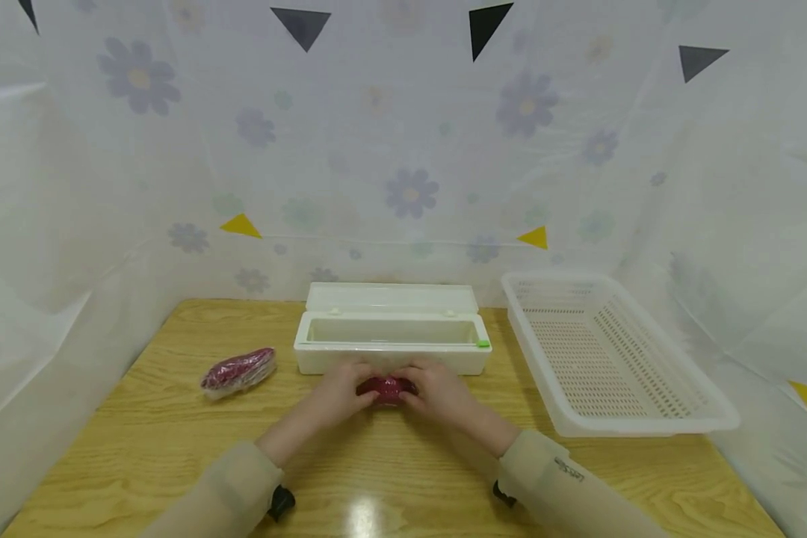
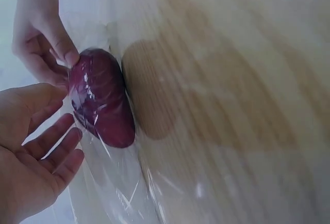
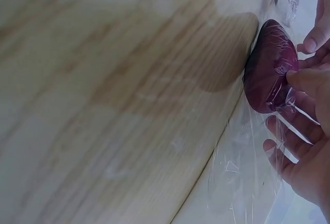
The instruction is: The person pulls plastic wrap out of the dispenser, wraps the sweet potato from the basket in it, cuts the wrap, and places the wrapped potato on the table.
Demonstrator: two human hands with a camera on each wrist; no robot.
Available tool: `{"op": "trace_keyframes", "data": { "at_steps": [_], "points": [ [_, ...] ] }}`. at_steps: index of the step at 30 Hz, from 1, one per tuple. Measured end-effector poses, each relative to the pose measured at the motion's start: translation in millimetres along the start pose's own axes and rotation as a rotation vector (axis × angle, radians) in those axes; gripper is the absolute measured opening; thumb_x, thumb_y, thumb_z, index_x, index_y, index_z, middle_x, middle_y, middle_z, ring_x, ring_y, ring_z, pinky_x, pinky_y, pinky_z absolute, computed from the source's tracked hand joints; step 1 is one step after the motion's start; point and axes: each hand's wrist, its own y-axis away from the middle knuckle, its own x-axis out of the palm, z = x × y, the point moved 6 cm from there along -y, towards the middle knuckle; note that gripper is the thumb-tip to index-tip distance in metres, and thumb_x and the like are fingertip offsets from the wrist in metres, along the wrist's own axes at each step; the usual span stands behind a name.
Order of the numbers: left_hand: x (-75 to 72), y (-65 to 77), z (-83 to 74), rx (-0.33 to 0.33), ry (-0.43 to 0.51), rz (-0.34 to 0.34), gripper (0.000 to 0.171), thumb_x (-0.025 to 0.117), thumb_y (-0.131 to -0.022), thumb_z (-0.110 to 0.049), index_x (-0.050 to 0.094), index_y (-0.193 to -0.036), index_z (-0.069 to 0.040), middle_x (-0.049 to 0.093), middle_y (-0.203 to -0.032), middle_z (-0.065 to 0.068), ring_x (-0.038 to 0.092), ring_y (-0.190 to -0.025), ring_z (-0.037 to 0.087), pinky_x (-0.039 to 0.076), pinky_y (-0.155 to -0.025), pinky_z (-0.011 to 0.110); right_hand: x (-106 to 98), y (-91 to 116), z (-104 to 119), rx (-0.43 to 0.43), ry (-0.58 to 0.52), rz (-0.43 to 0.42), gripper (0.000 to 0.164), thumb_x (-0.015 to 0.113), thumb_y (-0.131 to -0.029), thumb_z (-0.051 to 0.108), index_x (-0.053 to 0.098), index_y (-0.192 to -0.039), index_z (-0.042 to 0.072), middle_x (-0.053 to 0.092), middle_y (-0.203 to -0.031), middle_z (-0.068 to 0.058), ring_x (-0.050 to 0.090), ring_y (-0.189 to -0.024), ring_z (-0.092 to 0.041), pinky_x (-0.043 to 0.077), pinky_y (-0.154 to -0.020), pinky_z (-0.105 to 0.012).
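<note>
A glossy, purple-red oblong vegetable (image 1: pixel 388 390) in clear cling film lies on the table in front of a white cling film box (image 1: pixel 393 361). My left hand (image 1: pixel 339 392) holds its left end, thumb on the near side. My right hand (image 1: pixel 437 391) holds the other end, thumb pressing on the film. In the left wrist view the vegetable (image 2: pixel 103 98) sits between both hands, and loose film (image 2: pixel 118 183) trails from it. The right wrist view shows the right thumb (image 3: pixel 304 80) against the vegetable (image 3: pixel 270 67), with several fingers curved behind.
A second wrapped purple-red vegetable (image 1: pixel 238 372) lies on the left of the wooden table (image 1: pixel 376 463). The box's lid (image 1: pixel 391 297) stands raised at the back, and a green slider (image 1: pixel 483 344) sits at its right end. A white perforated basket (image 1: pixel 558 418) stands on the right.
</note>
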Motion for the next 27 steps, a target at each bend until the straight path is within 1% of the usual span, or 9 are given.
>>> {"op": "trace_keyframes", "data": {
  "at_steps": [3, 9, 11, 13, 17, 19, 23, 25, 27],
  "points": [
    [-0.1, 1.0, -8.2, 0.058, -0.040, -0.022, 0.021, 0.073, -0.081, -0.008, 0.071, -0.102, -0.008, 0.066, -0.099, 0.005, 0.059, -0.094, 0.022, 0.049, -0.084, 0.040, 2, -2, -2, -0.001, -0.008, -0.001, 0.030, 0.072, -0.084, 0.025, 0.069, -0.112, 0.014, 0.068, -0.107, 0.001, 0.062, -0.098, -0.013, 0.051, -0.085, -0.030],
    [4.4, -1.9, -7.8, 0.053, -0.095, -0.057, 0.024, 0.073, -0.080, -0.005, 0.070, -0.104, -0.006, 0.065, -0.104, 0.006, 0.058, -0.100, 0.023, 0.048, -0.088, 0.039, 2, -4, -3, 0.020, -0.035, -0.020, 0.033, 0.071, -0.085, 0.023, 0.066, -0.116, 0.013, 0.068, -0.110, -0.001, 0.062, -0.103, -0.017, 0.049, -0.091, -0.033],
    [4.8, -3.4, -7.9, 0.056, -0.108, -0.066, 0.024, 0.073, -0.080, -0.005, 0.070, -0.104, -0.004, 0.064, -0.106, 0.007, 0.058, -0.102, 0.025, 0.047, -0.090, 0.040, 2, -4, -4, 0.038, -0.051, -0.027, 0.032, 0.071, -0.085, 0.023, 0.065, -0.115, 0.013, 0.069, -0.108, 0.000, 0.063, -0.102, -0.017, 0.049, -0.090, -0.034],
    [4.6, -4.4, -8.5, 0.061, -0.122, -0.071, 0.024, 0.073, -0.080, -0.005, 0.070, -0.104, -0.004, 0.064, -0.106, 0.007, 0.058, -0.101, 0.025, 0.047, -0.089, 0.040, 2, -4, -4, 0.055, -0.058, -0.035, 0.029, 0.071, -0.084, 0.023, 0.066, -0.112, 0.014, 0.069, -0.105, 0.001, 0.063, -0.099, -0.016, 0.049, -0.088, -0.034],
    [5.3, -6.2, -9.5, 0.077, -0.162, -0.072, 0.026, 0.073, -0.080, -0.007, 0.070, -0.106, -0.006, 0.064, -0.105, 0.007, 0.058, -0.099, 0.025, 0.047, -0.089, 0.040, 0, -4, -6, 0.074, -0.047, -0.064, 0.025, 0.073, -0.082, 0.022, 0.068, -0.105, 0.014, 0.071, -0.098, 0.001, 0.065, -0.093, -0.016, 0.049, -0.085, -0.035],
    [5.9, -6.8, -9.5, 0.079, -0.176, -0.070, 0.027, 0.073, -0.080, -0.007, 0.070, -0.107, -0.006, 0.065, -0.104, 0.007, 0.058, -0.099, 0.025, 0.047, -0.089, 0.039, -2, -2, -8, 0.074, -0.055, -0.098, 0.025, 0.075, -0.080, 0.020, 0.069, -0.103, 0.012, 0.071, -0.097, 0.000, 0.065, -0.092, -0.017, 0.049, -0.084, -0.036],
    [7.0, -7.5, -8.6, 0.073, -0.189, -0.065, 0.027, 0.073, -0.080, -0.009, 0.070, -0.107, -0.007, 0.065, -0.105, 0.006, 0.059, -0.099, 0.025, 0.047, -0.090, 0.040, -11, 7, -15, 0.084, -0.113, -0.204, 0.027, 0.078, -0.077, 0.013, 0.068, -0.101, 0.010, 0.070, -0.098, -0.003, 0.063, -0.094, -0.020, 0.050, -0.085, -0.035],
    [7.6, -7.8, -7.5, 0.062, -0.181, -0.058, 0.027, 0.073, -0.080, -0.009, 0.070, -0.107, -0.006, 0.065, -0.106, 0.007, 0.059, -0.099, 0.026, 0.047, -0.090, 0.041, -18, 13, -19, 0.096, -0.164, -0.255, 0.028, 0.079, -0.075, 0.010, 0.068, -0.101, 0.008, 0.069, -0.099, -0.004, 0.062, -0.096, -0.022, 0.050, -0.084, -0.036],
    [7.9, -7.9, -6.5, 0.051, -0.172, -0.053, 0.028, 0.073, -0.080, -0.008, 0.070, -0.108, -0.005, 0.065, -0.107, 0.007, 0.059, -0.099, 0.026, 0.047, -0.091, 0.041, -24, 19, -24, 0.111, -0.179, -0.288, 0.030, 0.079, -0.075, 0.008, 0.067, -0.103, 0.008, 0.068, -0.101, -0.005, 0.061, -0.098, -0.023, 0.051, -0.084, -0.037]
  ]
}}
